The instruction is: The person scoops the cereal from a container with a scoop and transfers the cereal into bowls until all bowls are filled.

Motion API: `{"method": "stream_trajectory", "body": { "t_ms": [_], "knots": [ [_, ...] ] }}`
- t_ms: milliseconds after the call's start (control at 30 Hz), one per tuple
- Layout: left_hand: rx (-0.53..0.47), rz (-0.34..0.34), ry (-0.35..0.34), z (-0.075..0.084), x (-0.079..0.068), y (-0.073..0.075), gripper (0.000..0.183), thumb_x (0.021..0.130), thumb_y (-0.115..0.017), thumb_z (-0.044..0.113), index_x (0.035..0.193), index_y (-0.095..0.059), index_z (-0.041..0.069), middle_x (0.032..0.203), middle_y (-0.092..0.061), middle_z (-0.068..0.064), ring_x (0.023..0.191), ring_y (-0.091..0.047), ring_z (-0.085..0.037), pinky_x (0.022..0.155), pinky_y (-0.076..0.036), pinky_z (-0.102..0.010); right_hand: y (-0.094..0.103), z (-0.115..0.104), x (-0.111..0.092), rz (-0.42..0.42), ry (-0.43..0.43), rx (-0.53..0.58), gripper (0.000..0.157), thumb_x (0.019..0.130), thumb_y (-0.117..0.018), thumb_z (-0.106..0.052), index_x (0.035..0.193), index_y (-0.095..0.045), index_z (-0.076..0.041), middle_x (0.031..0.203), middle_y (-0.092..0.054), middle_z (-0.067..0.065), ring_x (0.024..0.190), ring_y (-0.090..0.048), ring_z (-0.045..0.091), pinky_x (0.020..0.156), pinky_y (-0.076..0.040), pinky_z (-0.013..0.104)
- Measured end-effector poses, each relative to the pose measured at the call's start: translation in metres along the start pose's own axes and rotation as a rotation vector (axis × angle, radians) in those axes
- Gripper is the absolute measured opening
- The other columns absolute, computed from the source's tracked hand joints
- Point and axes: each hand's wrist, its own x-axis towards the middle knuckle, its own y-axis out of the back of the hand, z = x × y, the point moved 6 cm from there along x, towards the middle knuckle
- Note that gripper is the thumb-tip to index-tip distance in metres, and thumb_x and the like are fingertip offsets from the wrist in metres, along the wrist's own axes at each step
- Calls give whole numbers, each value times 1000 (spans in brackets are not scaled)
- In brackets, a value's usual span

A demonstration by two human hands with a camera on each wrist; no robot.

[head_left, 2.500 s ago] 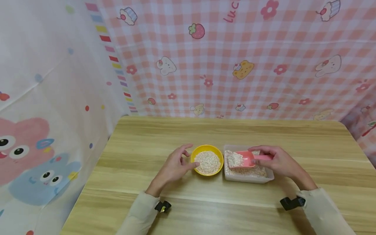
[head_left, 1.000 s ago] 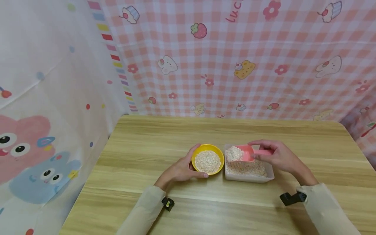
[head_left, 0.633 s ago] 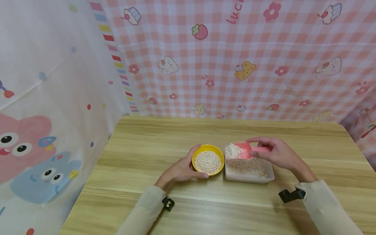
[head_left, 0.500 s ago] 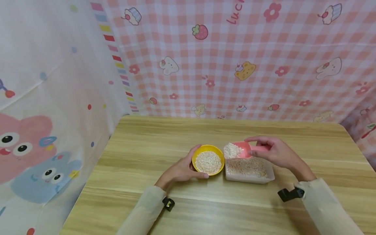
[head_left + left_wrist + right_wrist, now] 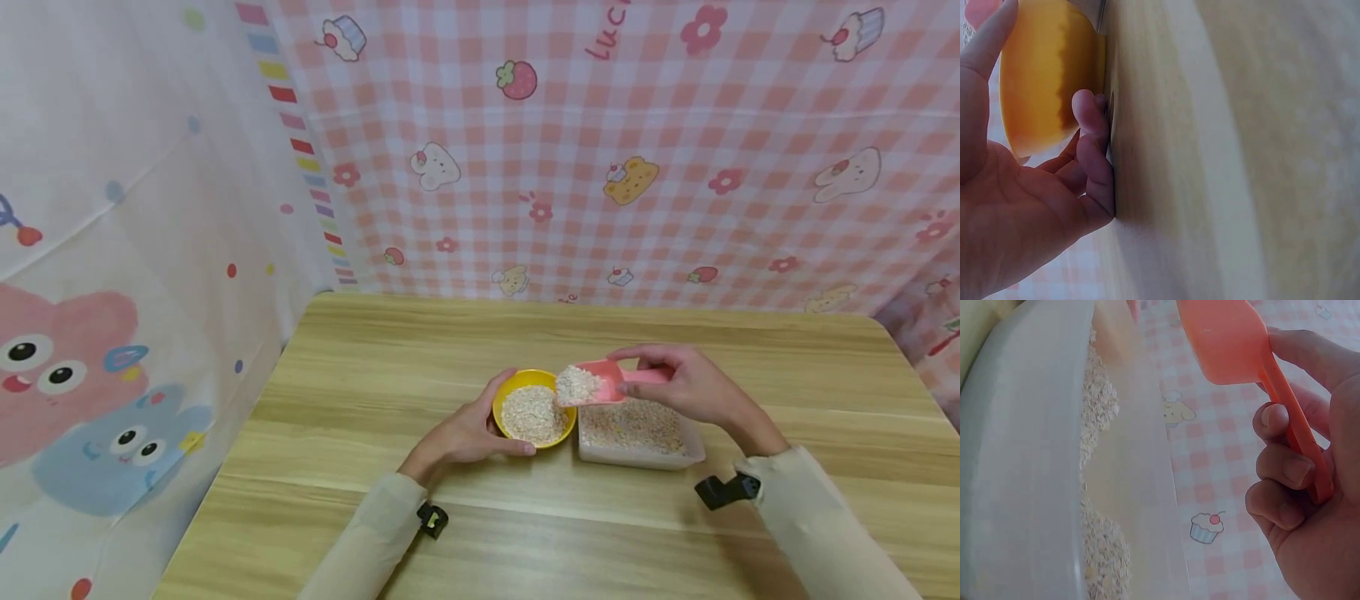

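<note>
Pink scoop [image 5: 612,383], right fingers [image 5: 1291,469] curled round handle [image 5: 1296,419]

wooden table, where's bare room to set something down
Bare on the wooden table: the far strip by the pink checked cloth, the left side beyond the left hand, the near middle between the beige sleeves. Crowded: around the round yellow bowl, pink plastic scoop, whitish rectangular box and right hand.

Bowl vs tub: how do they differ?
- Shape: the bowl is round; the tub is rectangular.
- Colour: the bowl is yellow; the tub is whitish and translucent.
- Size: the bowl looks smaller across than the tub is long.
- Contact: the left hand holds the bowl; the tub is not held.
Shared: both are open-topped and contain pale flakes.
</note>
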Motion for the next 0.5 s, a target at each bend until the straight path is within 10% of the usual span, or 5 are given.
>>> {"method": "stream_trajectory", "body": {
  "t_ms": [500],
  "knots": [
    [-3, -1, -8, 0, 0, 0, 115, 72, -87, 49, 158, -12, 35, 156, -37, -13, 139, -40, -31, 117, -28, -51, -17, -9, 17, -64, 75, -16, 39, 86, -79, -23, 123, -69, -12, 73, -58, 0, 59, -46, 11, 51, -41, 24]
  ]
}}
